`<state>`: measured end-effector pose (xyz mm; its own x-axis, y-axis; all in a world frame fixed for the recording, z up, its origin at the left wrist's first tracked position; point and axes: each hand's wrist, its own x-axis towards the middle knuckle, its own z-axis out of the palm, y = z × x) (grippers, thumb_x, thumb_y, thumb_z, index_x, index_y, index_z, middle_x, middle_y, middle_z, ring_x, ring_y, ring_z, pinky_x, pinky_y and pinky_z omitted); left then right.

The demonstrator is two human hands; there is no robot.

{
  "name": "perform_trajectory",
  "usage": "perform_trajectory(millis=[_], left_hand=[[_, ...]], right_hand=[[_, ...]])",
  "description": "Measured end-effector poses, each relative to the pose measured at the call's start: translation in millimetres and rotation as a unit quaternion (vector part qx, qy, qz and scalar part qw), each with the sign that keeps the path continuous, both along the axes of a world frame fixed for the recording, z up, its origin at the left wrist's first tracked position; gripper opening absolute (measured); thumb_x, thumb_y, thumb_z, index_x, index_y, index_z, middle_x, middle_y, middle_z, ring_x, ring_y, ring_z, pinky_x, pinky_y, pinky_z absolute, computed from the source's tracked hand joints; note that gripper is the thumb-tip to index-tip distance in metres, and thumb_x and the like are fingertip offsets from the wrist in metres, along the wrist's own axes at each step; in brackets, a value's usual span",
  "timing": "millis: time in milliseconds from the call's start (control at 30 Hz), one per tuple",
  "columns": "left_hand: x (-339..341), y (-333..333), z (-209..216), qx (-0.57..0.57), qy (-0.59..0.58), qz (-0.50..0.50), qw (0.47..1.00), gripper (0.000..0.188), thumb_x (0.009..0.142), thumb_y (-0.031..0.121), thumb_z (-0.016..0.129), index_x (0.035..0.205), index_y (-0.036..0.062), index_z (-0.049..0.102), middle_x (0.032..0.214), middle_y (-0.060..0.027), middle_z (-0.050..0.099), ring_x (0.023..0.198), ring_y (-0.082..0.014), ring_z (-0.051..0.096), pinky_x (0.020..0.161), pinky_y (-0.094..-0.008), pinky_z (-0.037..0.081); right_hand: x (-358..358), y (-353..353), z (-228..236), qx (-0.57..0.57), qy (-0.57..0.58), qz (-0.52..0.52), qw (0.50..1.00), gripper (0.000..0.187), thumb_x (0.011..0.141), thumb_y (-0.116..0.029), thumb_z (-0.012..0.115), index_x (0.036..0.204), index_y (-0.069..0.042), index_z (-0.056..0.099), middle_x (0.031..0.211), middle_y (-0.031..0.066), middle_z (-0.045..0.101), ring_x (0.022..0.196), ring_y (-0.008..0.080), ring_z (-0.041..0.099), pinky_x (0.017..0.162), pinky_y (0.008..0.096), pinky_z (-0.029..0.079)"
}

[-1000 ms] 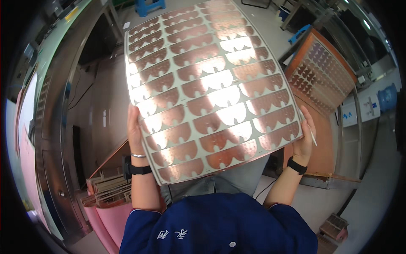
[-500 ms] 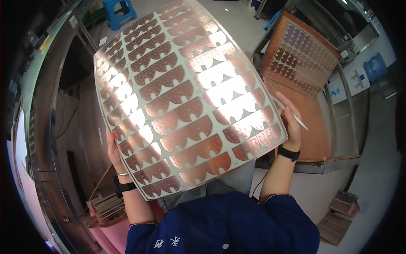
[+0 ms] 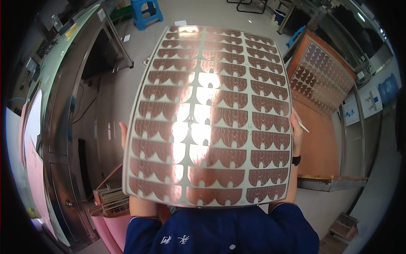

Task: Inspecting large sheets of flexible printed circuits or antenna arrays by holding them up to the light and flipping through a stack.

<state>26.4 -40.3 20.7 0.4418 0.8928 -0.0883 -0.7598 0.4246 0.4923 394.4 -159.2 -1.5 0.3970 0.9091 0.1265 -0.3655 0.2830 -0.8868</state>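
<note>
A large pale panel with rows of copper-coloured, scalloped pieces is held up in front of me and fills the middle of the view. Bright glare runs down its centre-left. My left hand supports the panel at its left edge; most of that hand is hidden behind it. At the opposite edge my right hand grips the panel, its fingers partly covered. A thin white pen-like stick juts outward from between the right hand's fingers.
To the right, an orange-framed screen with a similar pattern leans above an orange board on a metal frame. A metal cabinet with a pale green top stands left. Pink sheets lie lower left; a blue stool stands behind.
The panel has turned from a slant to nearly straight and moved slightly right and lower. Both hands have shifted with it, and more of each is now hidden behind it.
</note>
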Motion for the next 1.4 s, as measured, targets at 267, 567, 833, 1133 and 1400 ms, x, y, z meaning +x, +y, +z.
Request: perform_trajectory(millis=[267,567,833,1133,1400], left_hand=[[55,-45,-53,0.014,-0.103,0.040,0.994,0.056,0.092,0.041,0.046,0.135,0.0066,0.035,0.134,-0.0084,0.044,0.124,-0.0250,0.040,0.103,-0.0449,0.033],[14,-18,-77,0.004,-0.023,0.032,0.999,0.040,0.095,0.024,0.047,0.129,0.0034,0.042,0.126,-0.0107,0.052,0.112,-0.0236,0.053,0.094,-0.0390,0.046],[-32,-14,-99,-0.061,-0.007,0.032,0.998,0.024,0.093,0.017,0.049,0.113,0.0034,0.052,0.107,-0.0092,0.063,0.095,-0.0207,0.062,0.079,-0.0359,0.055],[-55,-9,-118,-0.125,0.046,0.043,0.990,0.038,0.093,0.023,0.049,0.124,0.0015,0.045,0.118,-0.0145,0.057,0.103,-0.0266,0.058,0.087,-0.0421,0.051],[-50,-20,-106,-0.149,0.029,0.044,0.988,0.039,0.093,0.033,0.050,0.122,0.0060,0.049,0.120,-0.0113,0.056,0.106,-0.0256,0.057,0.088,-0.0431,0.050]], right_hand=[[-45,26,-4,0.087,-0.021,-0.134,0.987,0.044,0.095,-0.017,0.043,0.132,0.005,0.035,0.128,0.0131,0.047,0.114,0.0181,0.049,0.095,0.0295,0.040],[8,-3,-20,0.246,0.246,-0.009,0.937,0.044,0.097,-0.030,0.040,0.130,-0.001,0.040,0.128,0.0132,0.051,0.112,0.0230,0.053,0.093,0.0378,0.046],[60,-22,-17,0.028,0.067,-0.234,0.970,0.039,0.096,-0.026,0.039,0.125,0.000,0.046,0.126,0.0148,0.050,0.108,0.0257,0.053,0.087,0.0367,0.048],[27,-21,-21,-0.001,0.232,-0.255,0.939,0.042,0.095,-0.025,0.040,0.130,-0.001,0.042,0.127,0.0143,0.049,0.108,0.0263,0.052,0.087,0.0366,0.048],[37,-32,-40,0.038,0.326,-0.177,0.928,0.024,0.094,-0.019,0.044,0.104,-0.001,0.055,0.103,0.0122,0.059,0.092,0.0239,0.059,0.075,0.0355,0.054]])
